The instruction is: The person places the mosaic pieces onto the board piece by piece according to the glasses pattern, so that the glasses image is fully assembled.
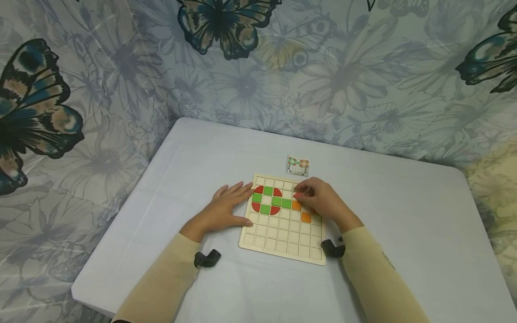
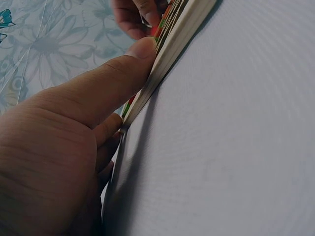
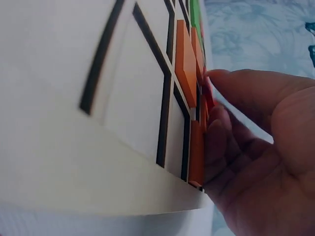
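A square wooden grid board (image 1: pixel 278 234) lies on the table, with red quarter-round, green square and orange square tiles in its upper cells. My left hand (image 1: pixel 222 211) has its fingers spread along the board's left edge; in the left wrist view the thumb (image 2: pixel 123 69) touches the rim. Over the upper right cells, my right hand (image 1: pixel 325 202) pinches a red tile (image 1: pixel 298 196) between thumb and fingertips. The right wrist view shows this red tile (image 3: pixel 208 93) close to an orange tile (image 3: pixel 185 64). My right hand covers part of the board's right side.
A small pattern card (image 1: pixel 298 165) with a coloured grid lies just behind the board. White cloth covers the table (image 1: pixel 404 215). A butterfly-and-flower backdrop (image 1: pixel 250 89) hangs behind it. Each wrist carries a black camera mount (image 1: pixel 208 259).
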